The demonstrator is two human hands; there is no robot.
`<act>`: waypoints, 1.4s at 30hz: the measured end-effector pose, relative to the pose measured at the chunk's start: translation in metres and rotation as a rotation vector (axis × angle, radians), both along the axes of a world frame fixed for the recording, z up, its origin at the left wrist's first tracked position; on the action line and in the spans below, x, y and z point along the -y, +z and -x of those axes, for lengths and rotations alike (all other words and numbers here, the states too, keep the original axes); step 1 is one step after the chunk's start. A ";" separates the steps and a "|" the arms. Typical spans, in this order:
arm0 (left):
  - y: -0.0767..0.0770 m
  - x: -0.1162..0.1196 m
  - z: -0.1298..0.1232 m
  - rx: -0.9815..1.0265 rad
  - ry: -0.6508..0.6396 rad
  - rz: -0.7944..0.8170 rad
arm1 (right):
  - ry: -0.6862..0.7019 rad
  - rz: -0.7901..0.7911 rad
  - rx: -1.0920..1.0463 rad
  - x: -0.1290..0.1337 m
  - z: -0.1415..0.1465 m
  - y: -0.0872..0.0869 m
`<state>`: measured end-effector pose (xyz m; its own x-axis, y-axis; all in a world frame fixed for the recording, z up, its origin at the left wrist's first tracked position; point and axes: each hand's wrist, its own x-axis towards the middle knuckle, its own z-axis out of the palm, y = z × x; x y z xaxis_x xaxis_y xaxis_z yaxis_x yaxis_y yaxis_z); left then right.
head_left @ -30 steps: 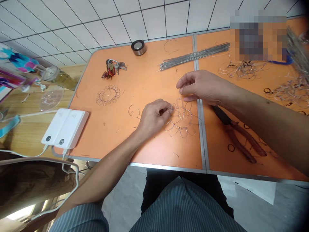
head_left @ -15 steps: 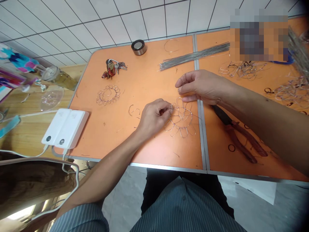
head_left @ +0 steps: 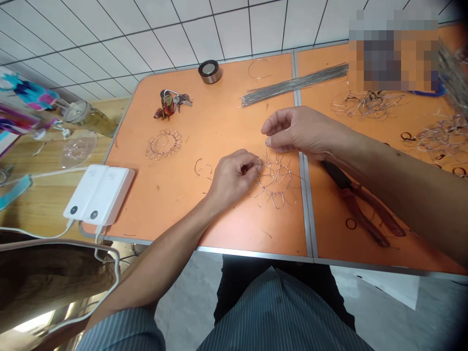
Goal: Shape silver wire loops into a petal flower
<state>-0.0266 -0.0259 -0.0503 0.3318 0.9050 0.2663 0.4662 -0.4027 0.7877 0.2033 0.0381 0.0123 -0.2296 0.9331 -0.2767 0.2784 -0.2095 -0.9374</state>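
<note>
A flower-shaped ring of thin wire (head_left: 275, 194), with petal-like loops around its rim, lies on the orange table just left of the metal seam. My left hand (head_left: 237, 173) pinches its left edge between thumb and fingers. At the ring's top, my right hand (head_left: 298, 129) has thumb and curled fingers closed on a wire loop; the exact contact is small and partly hidden. Under my right forearm rest red-handled pliers (head_left: 345, 185). Short bent wire pieces (head_left: 203, 168) are left of my left hand.
Another looped wire ring (head_left: 164, 144) lies at left, below a bunch of keys (head_left: 173, 104). A tape roll (head_left: 209, 72) and a bundle of straight wires (head_left: 292, 85) are farther back. Tangled wire (head_left: 369, 105) sits at right; a white power bank (head_left: 98, 193) is at the left edge.
My right hand has shifted slightly left, and its thumb has drawn back toward the fingers at the ring's top loop. My left hand and the ring have stayed in place.
</note>
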 end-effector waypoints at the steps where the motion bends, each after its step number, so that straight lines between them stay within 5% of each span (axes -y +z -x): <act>1: 0.000 0.000 0.000 -0.004 0.002 0.005 | 0.011 -0.005 0.008 0.000 0.000 0.000; 16: 0.000 0.000 0.000 -0.006 0.009 0.007 | 0.162 -0.144 0.344 0.005 -0.003 0.012; 42: -0.002 0.000 0.000 0.010 0.011 0.013 | 0.135 -0.135 0.467 0.008 -0.005 0.017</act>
